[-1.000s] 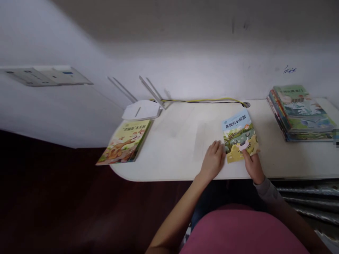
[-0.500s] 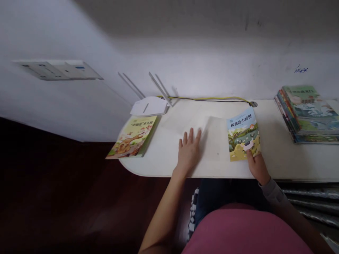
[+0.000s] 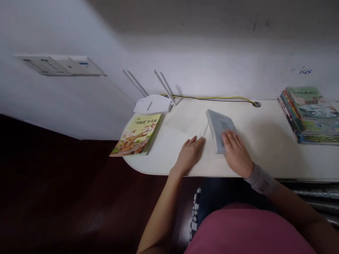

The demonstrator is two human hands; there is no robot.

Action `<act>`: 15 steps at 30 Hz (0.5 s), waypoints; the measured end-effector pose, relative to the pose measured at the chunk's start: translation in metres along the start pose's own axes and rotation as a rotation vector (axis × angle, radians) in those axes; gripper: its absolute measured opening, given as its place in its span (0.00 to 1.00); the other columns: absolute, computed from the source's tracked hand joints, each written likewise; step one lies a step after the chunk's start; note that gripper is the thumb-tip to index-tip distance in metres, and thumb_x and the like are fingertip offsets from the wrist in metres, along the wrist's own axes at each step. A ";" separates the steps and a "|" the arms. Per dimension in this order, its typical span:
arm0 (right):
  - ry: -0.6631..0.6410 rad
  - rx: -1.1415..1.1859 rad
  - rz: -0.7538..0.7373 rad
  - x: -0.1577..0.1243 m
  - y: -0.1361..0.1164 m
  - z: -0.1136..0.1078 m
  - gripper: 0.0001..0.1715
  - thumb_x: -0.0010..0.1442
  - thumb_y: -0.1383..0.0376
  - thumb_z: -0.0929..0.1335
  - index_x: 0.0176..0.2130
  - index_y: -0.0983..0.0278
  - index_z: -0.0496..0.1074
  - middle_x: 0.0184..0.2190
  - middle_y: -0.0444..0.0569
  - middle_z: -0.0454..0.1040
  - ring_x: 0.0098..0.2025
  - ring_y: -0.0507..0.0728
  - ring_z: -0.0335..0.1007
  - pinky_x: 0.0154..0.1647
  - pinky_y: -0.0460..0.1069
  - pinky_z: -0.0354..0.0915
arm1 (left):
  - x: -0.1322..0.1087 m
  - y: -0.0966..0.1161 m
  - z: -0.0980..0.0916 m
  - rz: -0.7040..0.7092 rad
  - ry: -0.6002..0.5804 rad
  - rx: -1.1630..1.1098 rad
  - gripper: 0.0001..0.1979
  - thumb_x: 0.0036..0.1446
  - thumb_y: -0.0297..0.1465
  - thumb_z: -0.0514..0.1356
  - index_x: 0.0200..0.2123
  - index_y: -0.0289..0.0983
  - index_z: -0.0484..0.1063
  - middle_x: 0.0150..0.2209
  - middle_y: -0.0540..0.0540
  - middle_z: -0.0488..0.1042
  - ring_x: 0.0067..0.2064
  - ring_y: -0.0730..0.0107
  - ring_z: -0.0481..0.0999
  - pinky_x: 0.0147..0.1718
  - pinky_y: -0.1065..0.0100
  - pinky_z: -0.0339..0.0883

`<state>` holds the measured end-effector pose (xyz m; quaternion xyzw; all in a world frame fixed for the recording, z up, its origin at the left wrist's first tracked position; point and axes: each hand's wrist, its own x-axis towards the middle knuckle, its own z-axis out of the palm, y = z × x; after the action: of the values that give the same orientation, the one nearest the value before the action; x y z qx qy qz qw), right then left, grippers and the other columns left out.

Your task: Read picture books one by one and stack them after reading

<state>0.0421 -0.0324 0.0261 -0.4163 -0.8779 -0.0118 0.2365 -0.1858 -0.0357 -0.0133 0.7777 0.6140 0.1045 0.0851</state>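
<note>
My right hand [image 3: 237,153] grips a thin picture book [image 3: 221,123], its fingers spread over the pale blue-grey side that faces me. The book is tilted above the table, slightly blurred, and its thumb-side grip is hidden. To its left, my left hand [image 3: 190,155] lies with fingers stretched out on the white table [image 3: 159,164]. Its fingertips are by the edge of what looks like a see-through sheet [image 3: 206,129], close to the book's left edge. The sheet's full outline is hard to make out.
A yellow-green picture book [image 3: 137,135] overhangs the table's rounded left end. Behind it stands a white router [image 3: 153,104] with antennas. Yellow and black cables [image 3: 212,98] run along the wall to a hole [image 3: 256,104]. A stack of picture books [image 3: 304,113] is at the right.
My right hand has moved left with the book and turned it, so the illustrated crab cover no longer shows. My left hand's fingers have swung to the right and sit lower on the table.
</note>
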 end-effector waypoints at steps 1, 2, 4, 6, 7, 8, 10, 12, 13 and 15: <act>-0.058 -0.024 -0.039 0.006 -0.011 0.005 0.29 0.63 0.72 0.57 0.63 0.72 0.56 0.62 0.66 0.59 0.66 0.68 0.51 0.63 0.65 0.53 | 0.000 0.001 -0.001 0.009 0.003 -0.017 0.26 0.60 0.22 0.47 0.62 0.39 0.60 0.62 0.44 0.64 0.65 0.56 0.57 0.60 0.51 0.55; -0.107 -0.041 -0.066 0.011 -0.020 0.012 0.27 0.64 0.72 0.57 0.62 0.71 0.57 0.62 0.66 0.60 0.65 0.69 0.52 0.63 0.65 0.52 | -0.001 0.002 -0.002 0.017 0.006 -0.033 0.26 0.60 0.22 0.47 0.61 0.39 0.61 0.61 0.45 0.65 0.65 0.56 0.57 0.61 0.51 0.55; -0.179 -0.048 -0.087 0.016 -0.034 0.026 0.26 0.65 0.72 0.56 0.61 0.70 0.60 0.62 0.66 0.60 0.65 0.69 0.53 0.62 0.66 0.52 | -0.002 0.002 -0.004 0.029 0.017 -0.061 0.26 0.60 0.22 0.47 0.60 0.41 0.63 0.61 0.46 0.66 0.65 0.57 0.57 0.61 0.51 0.55; -0.230 -0.034 -0.078 0.016 -0.040 0.039 0.25 0.65 0.69 0.59 0.60 0.70 0.61 0.62 0.68 0.60 0.64 0.70 0.54 0.61 0.67 0.54 | -0.003 -0.002 -0.004 0.053 0.025 -0.079 0.26 0.59 0.22 0.48 0.60 0.42 0.64 0.61 0.46 0.65 0.65 0.58 0.57 0.61 0.50 0.55; -0.251 -0.026 -0.074 0.015 -0.040 0.044 0.26 0.65 0.66 0.61 0.60 0.70 0.61 0.62 0.68 0.59 0.64 0.71 0.54 0.61 0.67 0.54 | -0.003 -0.006 -0.003 0.074 0.027 -0.083 0.25 0.59 0.23 0.48 0.59 0.42 0.64 0.62 0.46 0.65 0.65 0.58 0.57 0.61 0.49 0.55; -0.268 -0.019 -0.073 0.014 -0.039 0.047 0.29 0.64 0.62 0.64 0.61 0.70 0.61 0.62 0.68 0.59 0.64 0.72 0.53 0.60 0.67 0.54 | -0.004 -0.010 -0.002 0.092 0.035 -0.087 0.25 0.60 0.23 0.48 0.59 0.42 0.64 0.62 0.45 0.64 0.65 0.58 0.58 0.61 0.49 0.56; -0.291 -0.011 -0.087 0.013 -0.032 0.049 0.35 0.60 0.56 0.68 0.60 0.70 0.61 0.62 0.69 0.59 0.64 0.73 0.53 0.60 0.67 0.54 | -0.006 -0.020 0.000 0.086 0.075 -0.094 0.23 0.61 0.25 0.47 0.58 0.39 0.66 0.62 0.42 0.64 0.65 0.59 0.59 0.60 0.50 0.58; -0.308 -0.004 -0.125 0.014 -0.024 0.047 0.35 0.58 0.54 0.69 0.59 0.68 0.63 0.61 0.67 0.60 0.64 0.73 0.54 0.60 0.67 0.55 | -0.008 -0.025 0.002 0.033 0.120 -0.094 0.22 0.62 0.25 0.45 0.56 0.36 0.68 0.61 0.39 0.65 0.64 0.59 0.60 0.59 0.53 0.60; -0.317 0.004 -0.150 0.015 -0.019 0.045 0.34 0.58 0.54 0.69 0.59 0.67 0.64 0.61 0.66 0.61 0.63 0.73 0.55 0.60 0.66 0.56 | -0.010 -0.025 0.003 -0.002 0.134 -0.087 0.21 0.63 0.25 0.45 0.55 0.35 0.68 0.60 0.39 0.65 0.64 0.59 0.61 0.59 0.53 0.60; -0.331 0.028 -0.207 0.018 -0.011 0.041 0.32 0.57 0.56 0.70 0.58 0.65 0.66 0.60 0.62 0.64 0.62 0.71 0.57 0.59 0.63 0.58 | -0.013 -0.018 0.004 -0.070 0.137 -0.062 0.21 0.64 0.27 0.44 0.56 0.35 0.68 0.61 0.39 0.65 0.63 0.58 0.61 0.59 0.52 0.59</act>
<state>0.0081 -0.0174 -0.0010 -0.3167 -0.9430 0.0446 0.0921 -0.2043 -0.0439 -0.0224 0.7437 0.6418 0.1734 0.0705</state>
